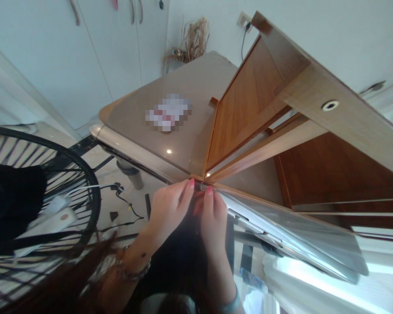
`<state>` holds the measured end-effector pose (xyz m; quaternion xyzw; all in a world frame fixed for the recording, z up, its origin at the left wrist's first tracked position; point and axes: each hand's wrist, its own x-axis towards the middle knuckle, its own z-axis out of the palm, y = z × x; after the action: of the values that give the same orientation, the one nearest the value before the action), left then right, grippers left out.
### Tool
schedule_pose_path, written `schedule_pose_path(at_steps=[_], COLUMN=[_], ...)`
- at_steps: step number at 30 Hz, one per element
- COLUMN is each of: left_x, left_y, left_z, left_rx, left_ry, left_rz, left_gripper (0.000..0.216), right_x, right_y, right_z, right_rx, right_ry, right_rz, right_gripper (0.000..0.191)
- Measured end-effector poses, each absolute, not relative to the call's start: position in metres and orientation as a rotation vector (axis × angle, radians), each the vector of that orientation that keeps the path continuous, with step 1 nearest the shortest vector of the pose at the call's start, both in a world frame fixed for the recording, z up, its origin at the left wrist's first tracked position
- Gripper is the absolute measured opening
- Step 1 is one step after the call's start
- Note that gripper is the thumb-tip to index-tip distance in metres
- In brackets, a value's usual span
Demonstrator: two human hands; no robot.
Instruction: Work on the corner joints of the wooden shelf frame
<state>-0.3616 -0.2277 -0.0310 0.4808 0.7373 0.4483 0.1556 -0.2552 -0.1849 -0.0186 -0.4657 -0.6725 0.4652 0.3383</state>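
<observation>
The panelled wooden frame stands on the worktop toward 2 o'clock, its lower corner at the near edge, apparently so that the corner lies within reach. The left hand and right hand sit at its 6 o'clock side, fingers curled, thumbs extended; what they pinch, if anything, cannot be told

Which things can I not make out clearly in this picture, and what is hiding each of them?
Head view, hidden: what, if anything, the left hand and right hand pinch at the edge of the table; the fingers cover it.
Head view, masked: the item on the table; coarse pixel blocks hide its details.
Head view, cut off: the wooden frame, by the right edge.
Head view, cut off: the chair, by the left edge.
</observation>
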Motion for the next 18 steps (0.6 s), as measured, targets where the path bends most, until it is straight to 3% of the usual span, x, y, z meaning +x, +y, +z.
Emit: schedule_pose_path(at_steps=[4,11,14,18], left_x=[-0.351,-0.350,-0.354,-0.356], left_y=[-0.227,-0.215,-0.214,-0.213], left_z=[-0.043,-0.038,-0.036,-0.032], left_rx=[1.113,0.929,0.914,0.925], left_ry=[1.868,1.626,1.486,1.446], left_rz=[1.366,1.448,1.447,1.406], left_gripper=[0.045,0.041,0.036,0.036], right_x=[-0.256,-0.248,-0.246,-0.242], right_y=[-0.186,-0.182,-0.179,-0.178], right_z=[-0.023,-0.032,-0.030,-0.027], right_rx=[-1.136,-1.044,-1.101,-1.259], right_ry=[-1.443,-1.252,-1.350,-1.586], right_rz=[1.599,1.888,1.817,1.465], right_gripper=[0.044,0.052,0.052,0.038])
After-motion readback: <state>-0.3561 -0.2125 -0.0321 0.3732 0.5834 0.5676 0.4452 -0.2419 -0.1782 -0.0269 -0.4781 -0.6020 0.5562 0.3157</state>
